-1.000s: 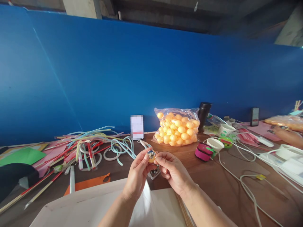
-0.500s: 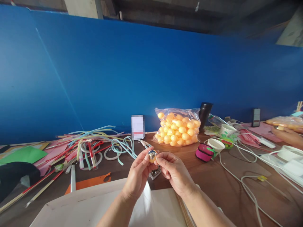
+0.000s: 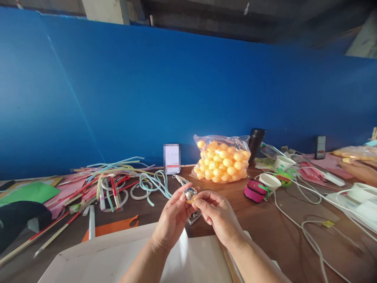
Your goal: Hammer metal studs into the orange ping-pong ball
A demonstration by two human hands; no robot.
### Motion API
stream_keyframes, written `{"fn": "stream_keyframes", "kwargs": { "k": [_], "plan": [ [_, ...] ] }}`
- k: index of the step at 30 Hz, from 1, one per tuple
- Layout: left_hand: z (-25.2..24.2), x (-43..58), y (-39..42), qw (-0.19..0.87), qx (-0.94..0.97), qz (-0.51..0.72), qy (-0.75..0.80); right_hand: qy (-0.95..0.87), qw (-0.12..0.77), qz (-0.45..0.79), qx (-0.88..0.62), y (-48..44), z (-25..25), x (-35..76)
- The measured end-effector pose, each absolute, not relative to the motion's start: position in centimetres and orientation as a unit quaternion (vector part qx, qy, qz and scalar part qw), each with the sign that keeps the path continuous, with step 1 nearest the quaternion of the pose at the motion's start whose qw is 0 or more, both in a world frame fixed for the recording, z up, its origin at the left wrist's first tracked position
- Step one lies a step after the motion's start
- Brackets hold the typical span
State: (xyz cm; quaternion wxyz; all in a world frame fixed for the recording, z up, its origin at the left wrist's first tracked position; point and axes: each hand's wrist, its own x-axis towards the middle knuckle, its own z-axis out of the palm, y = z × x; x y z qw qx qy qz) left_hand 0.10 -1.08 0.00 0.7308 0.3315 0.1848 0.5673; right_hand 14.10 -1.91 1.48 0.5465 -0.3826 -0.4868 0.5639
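Note:
A shiny silver ball (image 3: pixel 190 194) with orange reflections is held up in front of me, above the table. My left hand (image 3: pixel 173 218) grips it between thumb and fingers from the left. On the other side, my right hand (image 3: pixel 219 216) is closed in a pinch, thumb and forefinger against the ball's lower right edge; anything smaller between those fingertips is hidden. Just behind and below the hands sits a small box (image 3: pixel 193 221) of shiny metal pieces, partly covered by my fingers. Under my forearms lies a white board or carton (image 3: pixel 118 255).
A clear bag of orange balls (image 3: pixel 222 163) stands behind my hands, beside a black bottle (image 3: pixel 256 145). Tubes and strips (image 3: pixel 112 177) clutter the left. To the right are a pink pouch (image 3: pixel 255 190), paper cups (image 3: pixel 269 182), white cables (image 3: pixel 306 232) and another person's hand (image 3: pixel 359 169).
The ball has turned slightly between my fingers, and both hands stay close together around it. The whole view has shifted very slightly.

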Motion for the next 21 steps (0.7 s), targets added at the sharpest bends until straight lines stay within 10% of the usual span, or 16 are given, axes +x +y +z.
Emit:
{"fn": "stream_keyframes", "kwargs": {
  "k": [21],
  "plan": [
    [-0.31, -0.16, -1.01, 0.745, 0.344, 0.551, 0.152, -0.507, 0.541, 0.548, -0.387, -2.14, 1.65, 14.13]
  ]
}}
